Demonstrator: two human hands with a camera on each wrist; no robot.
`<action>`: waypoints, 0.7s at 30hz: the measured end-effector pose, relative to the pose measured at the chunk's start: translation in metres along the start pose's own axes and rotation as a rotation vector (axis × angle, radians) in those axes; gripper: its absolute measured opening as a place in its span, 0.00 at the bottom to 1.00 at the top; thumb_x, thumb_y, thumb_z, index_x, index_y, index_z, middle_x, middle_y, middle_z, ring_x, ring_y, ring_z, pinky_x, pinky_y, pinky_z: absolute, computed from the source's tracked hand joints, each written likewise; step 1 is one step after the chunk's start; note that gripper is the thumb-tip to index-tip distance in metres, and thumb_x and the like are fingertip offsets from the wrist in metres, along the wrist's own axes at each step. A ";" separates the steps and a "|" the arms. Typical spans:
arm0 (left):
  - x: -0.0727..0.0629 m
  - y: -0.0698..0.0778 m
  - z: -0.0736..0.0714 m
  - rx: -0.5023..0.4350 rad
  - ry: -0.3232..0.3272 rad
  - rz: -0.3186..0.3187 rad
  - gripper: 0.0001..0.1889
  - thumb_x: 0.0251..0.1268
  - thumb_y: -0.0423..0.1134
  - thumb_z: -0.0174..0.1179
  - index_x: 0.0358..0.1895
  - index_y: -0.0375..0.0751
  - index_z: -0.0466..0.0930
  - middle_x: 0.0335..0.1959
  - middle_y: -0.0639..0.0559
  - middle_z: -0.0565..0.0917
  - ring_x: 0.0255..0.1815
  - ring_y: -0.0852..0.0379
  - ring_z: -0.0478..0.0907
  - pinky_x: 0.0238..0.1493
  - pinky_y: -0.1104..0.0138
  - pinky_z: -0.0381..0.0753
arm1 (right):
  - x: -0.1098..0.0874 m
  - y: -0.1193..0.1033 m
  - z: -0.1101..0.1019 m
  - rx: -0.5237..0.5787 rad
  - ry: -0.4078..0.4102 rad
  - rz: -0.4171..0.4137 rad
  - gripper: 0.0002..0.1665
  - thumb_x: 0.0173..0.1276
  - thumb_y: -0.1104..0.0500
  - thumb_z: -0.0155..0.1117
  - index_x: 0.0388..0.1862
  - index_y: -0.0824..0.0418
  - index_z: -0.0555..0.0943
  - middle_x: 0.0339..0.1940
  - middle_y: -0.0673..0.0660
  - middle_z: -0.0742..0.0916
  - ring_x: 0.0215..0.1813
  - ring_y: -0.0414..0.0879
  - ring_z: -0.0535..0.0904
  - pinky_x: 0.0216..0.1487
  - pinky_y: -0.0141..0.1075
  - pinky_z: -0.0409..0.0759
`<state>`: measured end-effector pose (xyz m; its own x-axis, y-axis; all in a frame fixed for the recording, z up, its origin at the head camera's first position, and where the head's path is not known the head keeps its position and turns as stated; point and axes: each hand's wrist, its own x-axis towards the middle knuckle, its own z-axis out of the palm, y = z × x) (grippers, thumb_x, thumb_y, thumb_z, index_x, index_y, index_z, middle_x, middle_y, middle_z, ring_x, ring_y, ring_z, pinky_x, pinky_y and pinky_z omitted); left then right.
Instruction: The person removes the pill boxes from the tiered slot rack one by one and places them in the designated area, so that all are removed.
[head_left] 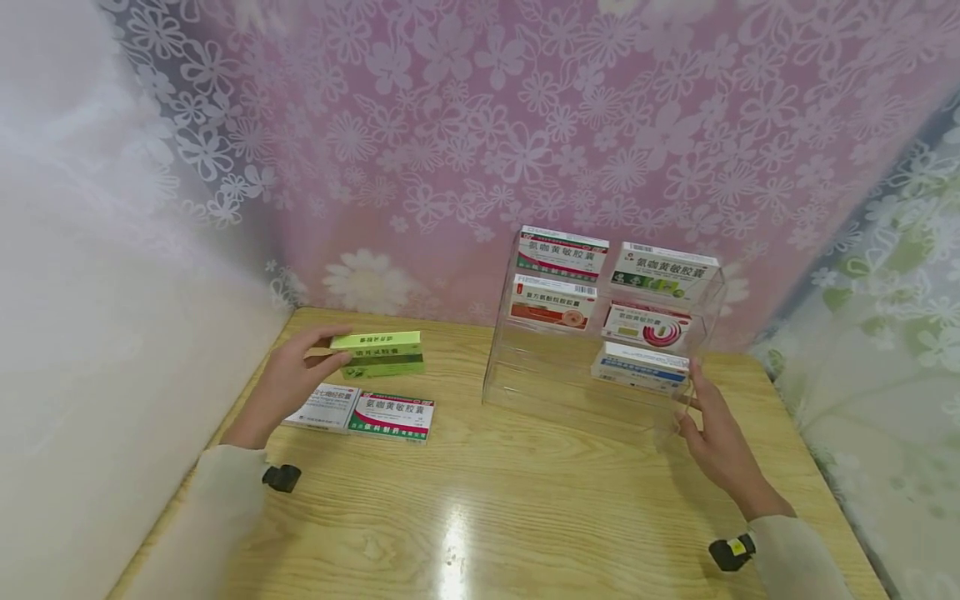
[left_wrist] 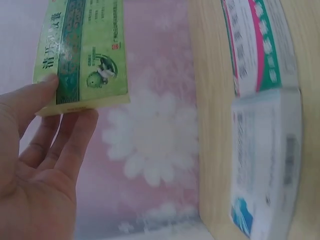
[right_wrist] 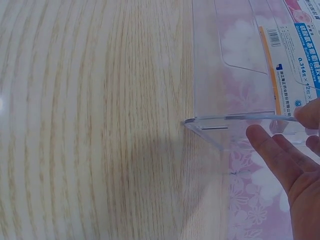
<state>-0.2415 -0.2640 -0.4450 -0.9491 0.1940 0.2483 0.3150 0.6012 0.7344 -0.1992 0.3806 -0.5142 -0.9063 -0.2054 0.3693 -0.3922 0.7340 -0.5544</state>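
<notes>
My left hand (head_left: pixel 288 379) pinches a green medicine box (head_left: pixel 380 357) by its left end, thumb in front and fingers behind. The box is raised over the table. Below it lie a white medicine box (head_left: pixel 324 408) and a white, red and green medicine box (head_left: pixel 392 415), side by side. On the right stands a clear tiered display rack (head_left: pixel 495 367) with several medicine boxes. My right hand (head_left: pixel 716 433) is at its right side, extended fingers touching the side panel (right_wrist: pixel 240 118). One fingertip lies close to the white and blue medicine box (head_left: pixel 641 367) on a lower tier.
A wooden table (head_left: pixel 525 517) carries everything, with a pink floral curtain (head_left: pixel 420 150) hanging behind it. A pale wall (head_left: pixel 135 292) closes the left side. On the upper tiers sit medicine boxes, including a green and white box (head_left: pixel 663 271).
</notes>
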 end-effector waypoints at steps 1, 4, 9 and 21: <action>-0.005 -0.005 -0.005 0.007 0.007 -0.023 0.25 0.83 0.47 0.64 0.77 0.49 0.78 0.74 0.45 0.80 0.69 0.47 0.76 0.67 0.57 0.86 | 0.000 0.000 0.000 0.000 0.001 0.000 0.57 0.80 0.77 0.57 0.94 0.56 0.36 0.84 0.82 0.58 0.63 0.84 0.77 0.42 0.15 0.81; -0.020 -0.019 -0.021 0.035 0.015 -0.079 0.26 0.83 0.51 0.63 0.78 0.50 0.77 0.74 0.44 0.79 0.69 0.47 0.76 0.67 0.56 0.86 | -0.001 0.001 0.001 -0.015 0.003 0.000 0.58 0.79 0.77 0.58 0.94 0.56 0.37 0.83 0.83 0.59 0.63 0.84 0.77 0.43 0.12 0.77; -0.044 -0.039 -0.043 0.097 -0.029 -0.140 0.27 0.84 0.53 0.62 0.78 0.47 0.77 0.75 0.39 0.78 0.69 0.39 0.78 0.66 0.41 0.83 | 0.000 0.002 0.001 -0.034 0.007 0.005 0.58 0.80 0.75 0.59 0.94 0.55 0.36 0.83 0.82 0.61 0.66 0.82 0.75 0.45 0.09 0.72; -0.082 -0.087 -0.066 0.013 -0.270 -0.332 0.31 0.83 0.53 0.63 0.76 0.36 0.75 0.69 0.35 0.84 0.58 0.53 0.87 0.56 0.54 0.90 | -0.001 0.000 0.001 -0.033 0.004 -0.002 0.58 0.81 0.75 0.60 0.94 0.54 0.36 0.83 0.82 0.61 0.68 0.81 0.73 0.46 0.08 0.69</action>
<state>-0.1912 -0.3834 -0.4879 -0.9672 0.1830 -0.1763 -0.0068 0.6749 0.7379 -0.1986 0.3808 -0.5153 -0.9049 -0.2046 0.3732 -0.3887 0.7544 -0.5290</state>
